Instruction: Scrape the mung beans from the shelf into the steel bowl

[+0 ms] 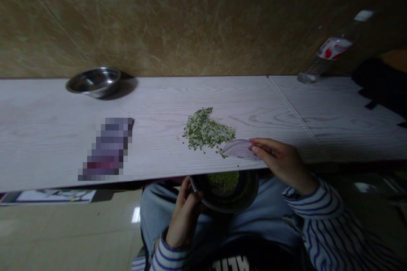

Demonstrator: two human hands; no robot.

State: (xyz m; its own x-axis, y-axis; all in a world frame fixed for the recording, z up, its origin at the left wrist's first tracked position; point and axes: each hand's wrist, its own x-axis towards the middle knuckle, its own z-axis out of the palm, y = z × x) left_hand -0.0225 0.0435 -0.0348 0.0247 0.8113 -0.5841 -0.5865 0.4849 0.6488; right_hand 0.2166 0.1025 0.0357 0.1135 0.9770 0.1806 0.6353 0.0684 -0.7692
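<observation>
A clear plastic protractor (239,149) is pinched in my right hand (282,161), its curved edge touching the near right side of a pile of green beans mixed with white grains (206,130). The pile lies loosely spread on the white wood-grain table. Below the table's front edge, my left hand (186,209) grips the rim of a metal bowl (229,205) over my lap. Green beans (226,181) lie inside that bowl. A few stray beans are on the table near the protractor.
An empty-looking metal bowl (95,82) stands at the back left by the wall. A pixelated flat object (108,148) lies on the left. A plastic bottle (335,48) stands at the back right, next to a dark bag (381,80).
</observation>
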